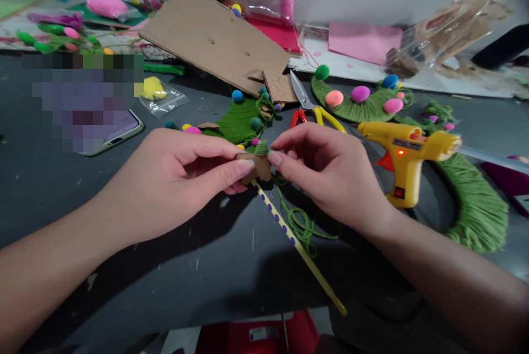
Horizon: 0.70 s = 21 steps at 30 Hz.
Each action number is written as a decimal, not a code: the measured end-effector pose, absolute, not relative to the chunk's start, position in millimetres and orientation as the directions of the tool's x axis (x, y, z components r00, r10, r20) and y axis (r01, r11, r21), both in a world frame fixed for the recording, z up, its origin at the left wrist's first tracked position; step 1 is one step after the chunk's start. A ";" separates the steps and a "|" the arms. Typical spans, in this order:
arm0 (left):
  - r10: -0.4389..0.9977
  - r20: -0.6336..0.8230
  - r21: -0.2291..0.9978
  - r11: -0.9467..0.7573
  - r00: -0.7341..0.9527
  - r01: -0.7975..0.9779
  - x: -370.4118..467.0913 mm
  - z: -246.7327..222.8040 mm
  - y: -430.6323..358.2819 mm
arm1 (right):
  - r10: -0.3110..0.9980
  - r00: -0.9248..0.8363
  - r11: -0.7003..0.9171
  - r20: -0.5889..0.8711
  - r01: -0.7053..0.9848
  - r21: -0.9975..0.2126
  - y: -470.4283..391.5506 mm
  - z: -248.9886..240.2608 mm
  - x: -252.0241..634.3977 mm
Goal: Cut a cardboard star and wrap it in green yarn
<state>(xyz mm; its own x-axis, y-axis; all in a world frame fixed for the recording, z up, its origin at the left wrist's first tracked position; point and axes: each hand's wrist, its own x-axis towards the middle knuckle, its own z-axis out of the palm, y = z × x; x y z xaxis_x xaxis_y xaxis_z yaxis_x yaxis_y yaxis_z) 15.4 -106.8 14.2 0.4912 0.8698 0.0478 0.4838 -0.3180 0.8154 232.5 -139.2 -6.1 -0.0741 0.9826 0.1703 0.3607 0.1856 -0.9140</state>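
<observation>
Between thumb and fingers, my left hand (pixel 185 178) pinches a small brown cardboard piece (pixel 259 168). Green yarn (pixel 261 149) is wound round the upper tip of that piece. My right hand (pixel 326 172) is closed at the piece's right side, thumb and index finger together by the wrapped tip; whatever they pinch is too small to make out. A yellow stick with purple dots (pixel 285 228) runs from below the cardboard toward the front. Loose green yarn (pixel 303 227) lies curled beside the stick on the dark table (pixel 198 282).
A yellow glue gun (pixel 407 158) with a red light stands right of my right hand, near a yarn-wrapped green ring (pixel 479 205). Behind are scissors (pixel 303 92), a cardboard sheet (pixel 219 40) and green shapes with pompoms (pixel 359 103). A phone (pixel 119 132) lies at left.
</observation>
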 end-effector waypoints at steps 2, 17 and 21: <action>0.860 0.015 0.845 -0.283 0.510 0.453 14.9 14.7 -105.8 | 0.982 -0.094 0.186 0.163 0.347 -0.919 -138.9 -6.0 233.0; 0.849 -0.039 0.878 -0.222 0.527 0.424 13.4 14.2 -100.8 | 0.980 -0.098 0.197 0.172 0.378 -0.905 -140.1 -3.5 232.8; 0.850 -0.214 0.930 0.028 0.481 0.365 10.1 8.5 -96.9 | 0.952 -0.114 0.306 0.285 0.404 -0.862 -143.6 -5.6 236.0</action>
<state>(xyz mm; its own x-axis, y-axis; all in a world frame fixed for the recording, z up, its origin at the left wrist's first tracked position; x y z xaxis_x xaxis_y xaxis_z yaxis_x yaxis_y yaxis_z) 10.1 -96.9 8.5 0.4805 0.8504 -0.2142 0.3653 0.0280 0.9305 236.0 -143.6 -5.6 -0.1142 0.9517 0.2849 0.4036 0.3065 -0.8621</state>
